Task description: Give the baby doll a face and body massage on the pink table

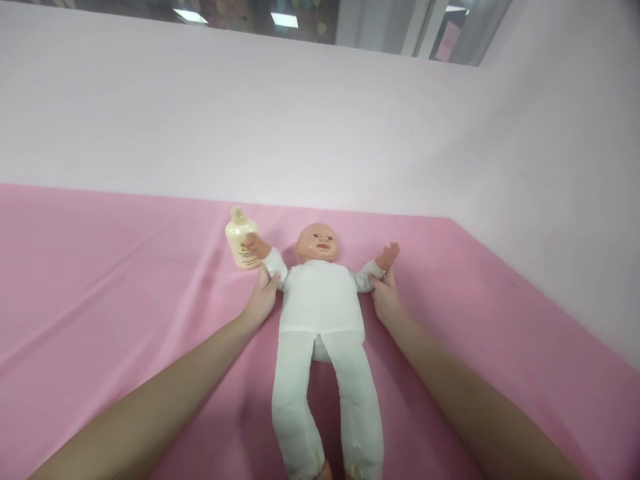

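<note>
A baby doll [320, 300] in a white suit lies on its back on the pink sheet [100, 287], head towards the wall, arms spread. My left hand [262, 295] grips the doll's arm on the left side, near the sleeve. My right hand [385, 297] grips its other arm by the sleeve. A cream bottle [239, 238] stands upright beside the doll's left-side hand, touching it.
A pale wall [300, 120] rises behind the sheet and turns along the right side [560, 200]. Windows [350, 20] run along the top of the wall. The doll's legs reach to the lower edge of view.
</note>
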{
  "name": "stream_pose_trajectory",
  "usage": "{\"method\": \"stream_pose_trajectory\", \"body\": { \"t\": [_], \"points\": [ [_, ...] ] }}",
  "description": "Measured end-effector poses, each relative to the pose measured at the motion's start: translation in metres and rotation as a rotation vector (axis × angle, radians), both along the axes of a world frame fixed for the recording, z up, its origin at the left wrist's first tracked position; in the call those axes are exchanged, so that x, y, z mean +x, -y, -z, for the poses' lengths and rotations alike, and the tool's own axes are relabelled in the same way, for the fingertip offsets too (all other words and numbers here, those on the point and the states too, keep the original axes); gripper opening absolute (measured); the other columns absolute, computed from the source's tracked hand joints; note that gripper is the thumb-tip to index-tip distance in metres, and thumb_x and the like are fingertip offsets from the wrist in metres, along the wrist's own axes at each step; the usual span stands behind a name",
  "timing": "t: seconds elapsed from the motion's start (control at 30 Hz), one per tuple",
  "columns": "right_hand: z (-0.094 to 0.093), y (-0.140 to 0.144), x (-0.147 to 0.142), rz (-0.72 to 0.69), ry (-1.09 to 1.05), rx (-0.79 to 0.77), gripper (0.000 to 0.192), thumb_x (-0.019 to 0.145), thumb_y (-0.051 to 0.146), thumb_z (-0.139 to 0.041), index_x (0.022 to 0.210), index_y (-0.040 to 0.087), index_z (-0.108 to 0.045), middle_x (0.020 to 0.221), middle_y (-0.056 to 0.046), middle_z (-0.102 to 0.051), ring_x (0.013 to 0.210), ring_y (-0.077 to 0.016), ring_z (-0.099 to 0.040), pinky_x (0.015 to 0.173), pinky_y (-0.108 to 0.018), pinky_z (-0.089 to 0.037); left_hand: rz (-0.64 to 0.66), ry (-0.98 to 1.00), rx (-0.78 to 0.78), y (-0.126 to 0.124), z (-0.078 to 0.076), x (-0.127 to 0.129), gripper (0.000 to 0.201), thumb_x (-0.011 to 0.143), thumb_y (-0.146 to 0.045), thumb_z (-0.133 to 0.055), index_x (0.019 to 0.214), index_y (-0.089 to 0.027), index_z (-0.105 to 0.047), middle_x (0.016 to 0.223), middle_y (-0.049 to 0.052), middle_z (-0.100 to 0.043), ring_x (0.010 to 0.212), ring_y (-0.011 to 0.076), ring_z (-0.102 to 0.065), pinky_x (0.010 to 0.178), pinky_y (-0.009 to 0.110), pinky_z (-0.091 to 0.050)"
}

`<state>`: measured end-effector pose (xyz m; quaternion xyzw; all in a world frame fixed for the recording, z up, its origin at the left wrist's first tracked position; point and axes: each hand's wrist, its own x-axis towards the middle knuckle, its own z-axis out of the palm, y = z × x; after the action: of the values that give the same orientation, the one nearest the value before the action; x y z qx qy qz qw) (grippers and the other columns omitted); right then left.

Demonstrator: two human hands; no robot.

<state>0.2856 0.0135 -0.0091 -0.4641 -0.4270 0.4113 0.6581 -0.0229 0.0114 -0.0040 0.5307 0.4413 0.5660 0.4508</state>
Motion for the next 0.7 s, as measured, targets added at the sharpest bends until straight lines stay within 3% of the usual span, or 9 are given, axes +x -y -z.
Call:
{"method": "stream_pose_trajectory", "body": {
  "t": [0.13, 0.27, 0.43, 0.6, 0.7],
  "points": [
    [-0.006, 0.007, -0.006, -0.143, 0.384, 0.046, 0.050, 0.081, 0.020, -0.059, 0.130, 0.029, -0.066, 0.133, -0.005, -0.070, 0.126, -0.0274, -0.063, 0.117, -0.052, -0.044, 0.125, -0.388, 0.157, 0.004, -0.005, 0.001, 0.049, 0.099, -0.028, -0.052, 0.148, -0.027, -0.053, 0.151, 0.008, -0.055, 0.146, 0.0278, -0.046, 0.129, 0.050, -0.029],
    [-0.010, 0.011, -0.010, -0.215, 0.549, 0.177, 0.046, 0.080, 0.016, -0.052, 0.120, 0.030, -0.072, 0.132, -0.003, -0.070, 0.129, -0.0240, -0.061, 0.120, -0.047, -0.041, 0.126, -0.485, 0.216, 0.004, -0.005, 0.000, 0.053, 0.099, -0.023, -0.048, 0.152, -0.028, -0.050, 0.151, 0.008, -0.054, 0.144, 0.0284, -0.046, 0.127, 0.052, -0.030],
    [-0.011, 0.010, -0.009, -0.162, 0.410, 0.039, 0.051, 0.083, 0.023, -0.060, 0.133, 0.031, -0.063, 0.137, -0.003, -0.068, 0.131, -0.0248, -0.060, 0.120, -0.048, -0.041, 0.131, -0.431, 0.175, 0.005, -0.009, 0.000, 0.056, 0.101, -0.027, -0.050, 0.156, -0.028, -0.042, 0.157, 0.008, -0.050, 0.147, 0.0290, -0.044, 0.127, 0.051, -0.031],
    [-0.001, 0.004, -0.003, -0.036, 0.156, -0.065, 0.043, 0.086, 0.036, -0.067, 0.127, 0.029, -0.062, 0.129, -0.004, -0.070, 0.123, -0.0254, -0.062, 0.116, -0.051, -0.046, 0.141, -0.386, 0.161, 0.005, -0.009, 0.001, 0.057, 0.101, -0.029, -0.052, 0.156, -0.027, -0.040, 0.159, 0.008, -0.048, 0.149, 0.0284, -0.043, 0.130, 0.050, -0.029],
    [0.006, -0.002, 0.002, -0.020, 0.010, -0.103, 0.046, 0.086, 0.042, -0.070, 0.130, 0.030, -0.061, 0.133, -0.005, -0.068, 0.128, -0.0269, -0.062, 0.118, -0.052, -0.046, 0.119, -0.346, 0.119, 0.005, -0.006, 0.001, 0.061, 0.102, -0.034, -0.052, 0.159, -0.026, -0.032, 0.163, 0.009, -0.043, 0.153, 0.0283, -0.039, 0.131, 0.051, -0.026]
  ]
}}
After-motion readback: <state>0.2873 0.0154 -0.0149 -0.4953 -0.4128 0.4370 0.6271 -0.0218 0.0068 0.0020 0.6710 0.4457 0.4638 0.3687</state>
